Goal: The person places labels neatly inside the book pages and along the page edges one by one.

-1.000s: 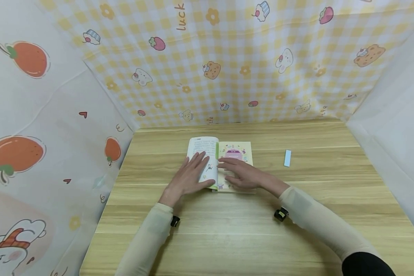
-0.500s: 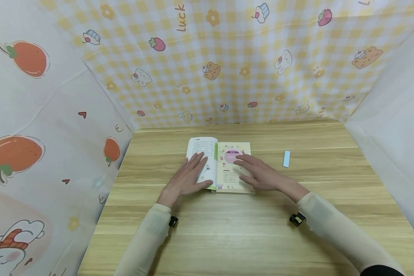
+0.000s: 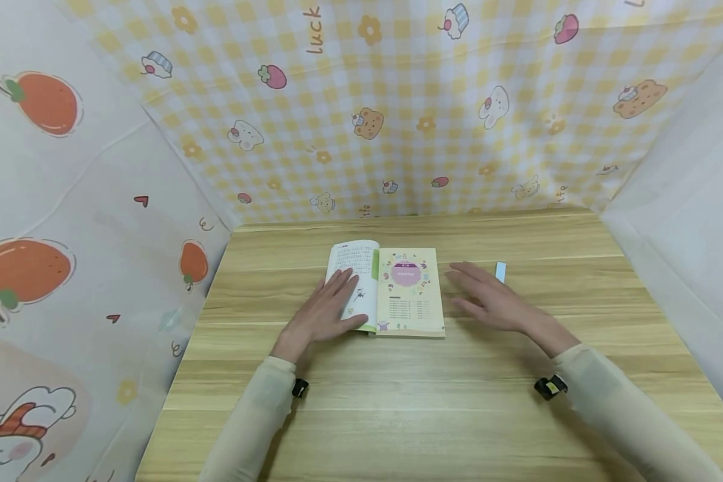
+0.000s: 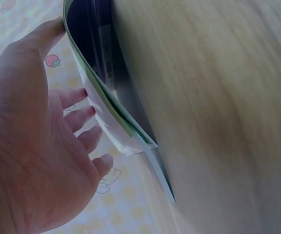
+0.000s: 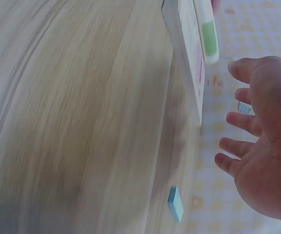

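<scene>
Open book (image 3: pixel 391 288) flat on the wooden table (image 3: pixel 397 408), in front of you, between your hands. Your left hand (image 3: pixel 322 311) rests on its left page, fingers spread and fairly straight, thumb toward the spine; gripping nothing. Right page uncovered. Your right hand (image 3: pixel 494 301) is off the book, just beside its right edge, raised over the table, fingers loosely extended and parted, holding nothing. Light-blue block (image 3: pixel 501 268) lies right of the book; right hand hides its near end in the head view, but right wrist view shows them apart.
</scene>
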`<state>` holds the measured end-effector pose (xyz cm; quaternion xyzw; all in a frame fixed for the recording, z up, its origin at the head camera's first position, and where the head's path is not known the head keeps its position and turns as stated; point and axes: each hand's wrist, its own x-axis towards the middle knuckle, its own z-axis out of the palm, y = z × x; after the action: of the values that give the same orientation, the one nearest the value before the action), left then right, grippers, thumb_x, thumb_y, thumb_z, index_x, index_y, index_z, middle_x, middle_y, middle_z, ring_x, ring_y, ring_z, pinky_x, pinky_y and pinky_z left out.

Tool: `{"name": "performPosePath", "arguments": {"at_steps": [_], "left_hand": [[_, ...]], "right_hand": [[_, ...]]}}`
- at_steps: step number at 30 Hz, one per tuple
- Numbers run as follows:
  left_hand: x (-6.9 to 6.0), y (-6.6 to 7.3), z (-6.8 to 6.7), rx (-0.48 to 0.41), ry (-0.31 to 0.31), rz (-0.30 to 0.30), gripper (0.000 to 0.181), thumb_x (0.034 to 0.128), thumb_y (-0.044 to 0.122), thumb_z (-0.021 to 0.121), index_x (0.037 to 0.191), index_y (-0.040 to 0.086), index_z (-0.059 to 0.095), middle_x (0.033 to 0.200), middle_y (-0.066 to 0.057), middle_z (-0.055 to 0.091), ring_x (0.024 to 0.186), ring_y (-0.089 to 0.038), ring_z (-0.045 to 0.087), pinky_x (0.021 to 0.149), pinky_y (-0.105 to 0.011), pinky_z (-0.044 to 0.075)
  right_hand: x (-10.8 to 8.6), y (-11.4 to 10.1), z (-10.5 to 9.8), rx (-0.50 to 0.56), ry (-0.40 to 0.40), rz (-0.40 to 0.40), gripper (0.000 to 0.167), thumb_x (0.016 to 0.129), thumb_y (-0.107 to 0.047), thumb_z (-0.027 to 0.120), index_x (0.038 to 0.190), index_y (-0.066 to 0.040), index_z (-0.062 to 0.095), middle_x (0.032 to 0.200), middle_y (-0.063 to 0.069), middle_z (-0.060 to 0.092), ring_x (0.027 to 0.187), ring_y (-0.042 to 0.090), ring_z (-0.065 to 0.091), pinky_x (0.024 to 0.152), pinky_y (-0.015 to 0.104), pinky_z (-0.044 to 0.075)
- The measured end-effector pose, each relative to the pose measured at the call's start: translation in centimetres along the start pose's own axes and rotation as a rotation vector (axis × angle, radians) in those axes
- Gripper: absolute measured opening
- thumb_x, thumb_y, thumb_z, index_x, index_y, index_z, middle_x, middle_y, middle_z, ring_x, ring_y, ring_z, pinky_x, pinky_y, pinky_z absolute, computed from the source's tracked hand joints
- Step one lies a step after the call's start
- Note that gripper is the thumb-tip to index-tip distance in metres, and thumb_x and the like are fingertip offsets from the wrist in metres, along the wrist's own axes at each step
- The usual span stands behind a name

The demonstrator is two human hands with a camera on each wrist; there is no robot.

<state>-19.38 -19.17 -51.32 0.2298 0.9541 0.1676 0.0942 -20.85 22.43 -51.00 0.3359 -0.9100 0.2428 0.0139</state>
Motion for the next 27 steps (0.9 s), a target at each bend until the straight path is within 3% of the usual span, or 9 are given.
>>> {"name": "performPosePath", "arguments": {"at_steps": [16, 27], "left_hand": [[-0.2, -0.4, -0.1, -0.012, -0.007, 0.01, 0.101, 0.1087, 0.069, 0.059, 0.181, 0.01, 0.02, 0.193, -0.011, 0.009, 0.18, -0.036, 0.01, 0.148, -0.059, 0.011], [-0.1, -0.7, 0.0, -0.03, -0.009, 0.012, 0.101, 0.1088, 0.068, 0.059, 0.182, 0.011, 0.02, 0.193, -0.011, 0.009, 0.18, -0.035, 0.01, 0.148, -0.06, 0.011]], "right_hand": [[-3.3, 2.8, -3.1, -0.003, 0.002, 0.156, 0.062, 0.112, -0.022, 0.072, 0.165, 0.002, 0.051, 0.175, 0.032, 0.042, 0.164, 0.064, 0.031, 0.13, 0.082, 0.032], [-5.4, 5.2, -4.8, -0.034, 0.04, 0.218, 0.066, 0.111, -0.027, 0.072, 0.165, 0.003, 0.049, 0.173, 0.036, 0.041, 0.16, 0.066, 0.034, 0.127, 0.084, 0.034]]}}
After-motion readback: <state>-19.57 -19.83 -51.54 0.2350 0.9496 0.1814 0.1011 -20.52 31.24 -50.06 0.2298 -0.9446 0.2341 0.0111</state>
